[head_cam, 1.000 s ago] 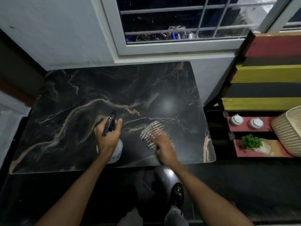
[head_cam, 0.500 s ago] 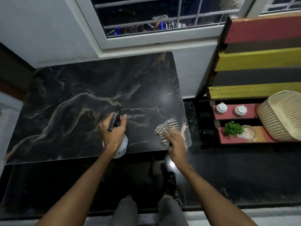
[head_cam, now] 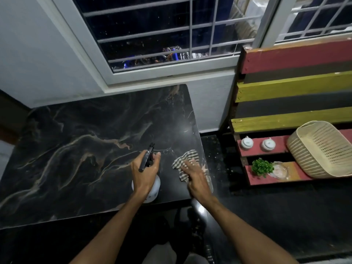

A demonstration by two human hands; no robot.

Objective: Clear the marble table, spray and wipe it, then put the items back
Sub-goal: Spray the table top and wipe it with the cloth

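The black marble table with tan veins fills the left half of the view and carries nothing but the bottle and cloth. My left hand grips the black trigger head of a white spray bottle standing near the table's front edge. My right hand presses flat on a checked cloth at the table's front right corner.
A bench of red, yellow and dark slats stands to the right. On its lower ledges are two small white jars, a green plant sprig, a clear glass dish and a tilted cream basket. A barred window is behind.
My right hand has slid the cloth rightward to the table's front right corner. The left hand keeps its grip on the bottle. The camera has turned to the right.
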